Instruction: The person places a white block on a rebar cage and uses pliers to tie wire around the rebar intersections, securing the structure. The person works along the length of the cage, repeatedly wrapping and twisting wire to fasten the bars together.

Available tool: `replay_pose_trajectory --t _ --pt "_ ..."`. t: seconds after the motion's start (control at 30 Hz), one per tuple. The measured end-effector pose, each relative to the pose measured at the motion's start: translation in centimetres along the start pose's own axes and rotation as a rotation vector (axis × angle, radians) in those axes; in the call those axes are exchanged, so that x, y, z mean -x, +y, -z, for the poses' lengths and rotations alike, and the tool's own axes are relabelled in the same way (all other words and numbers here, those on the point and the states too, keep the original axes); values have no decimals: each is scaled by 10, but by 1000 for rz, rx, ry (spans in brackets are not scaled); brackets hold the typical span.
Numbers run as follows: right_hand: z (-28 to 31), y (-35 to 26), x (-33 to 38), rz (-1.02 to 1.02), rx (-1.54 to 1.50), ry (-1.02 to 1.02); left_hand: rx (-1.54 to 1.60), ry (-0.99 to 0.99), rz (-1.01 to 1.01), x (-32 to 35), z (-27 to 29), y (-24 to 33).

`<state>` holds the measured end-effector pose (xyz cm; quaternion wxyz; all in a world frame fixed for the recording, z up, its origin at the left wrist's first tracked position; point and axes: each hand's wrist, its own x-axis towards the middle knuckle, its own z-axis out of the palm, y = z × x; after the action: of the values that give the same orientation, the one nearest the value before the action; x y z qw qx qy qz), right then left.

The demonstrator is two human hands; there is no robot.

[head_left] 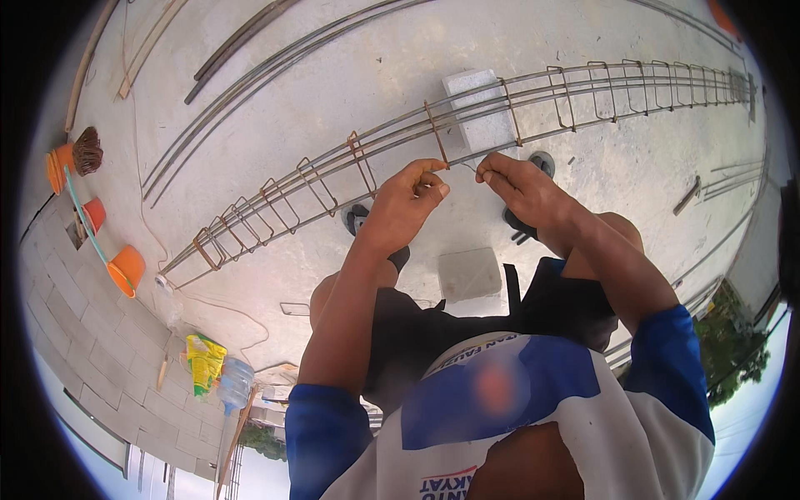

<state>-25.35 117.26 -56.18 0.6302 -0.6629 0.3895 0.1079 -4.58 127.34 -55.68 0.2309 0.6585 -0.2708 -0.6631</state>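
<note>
Concrete slab point(350, 92) carried the rebar cage point(467, 108) on a block point(479, 104). Our left hand point(404, 204) and right hand point(521, 183) pinched tie wire point(463, 165) at one stirrup point(435, 133); tying seemed underway, twisting tight likely next.

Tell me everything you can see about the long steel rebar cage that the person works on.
The rebar cage is a long frame of thin grey lengthwise bars ringed by rusty rectangular stirrups, closer together near both ends. It lies across the concrete floor, its middle resting on a pale block. The left hand and right hand meet at one stirrup near the middle, fingers pinched as if on thin wire, which is too small to confirm.
</note>
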Motion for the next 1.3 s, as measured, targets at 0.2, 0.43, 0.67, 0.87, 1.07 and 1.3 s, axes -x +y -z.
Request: replay_pose_trajectory --t 0.2,0.43,0.67,0.87,1.07,1.3 --pt "-32 10 -23 71 -96 -5 -5 28 70 -18 0 -12" --pt "-19 -12 -18 216 172 201 353 296 -116 -11 -6 -3" --pt "-35 -7 0 548 671 454 782 547 -266 -3 57 -39" --pt "-38 4 6 448 713 434 439 590 -274 -2 42 -46" --pt "-29 4 2 386 696 396 372 505 -421 3 33 -48" --pt "-3 -3 39 438 389 317 570 391 -357 28 -19 -29"
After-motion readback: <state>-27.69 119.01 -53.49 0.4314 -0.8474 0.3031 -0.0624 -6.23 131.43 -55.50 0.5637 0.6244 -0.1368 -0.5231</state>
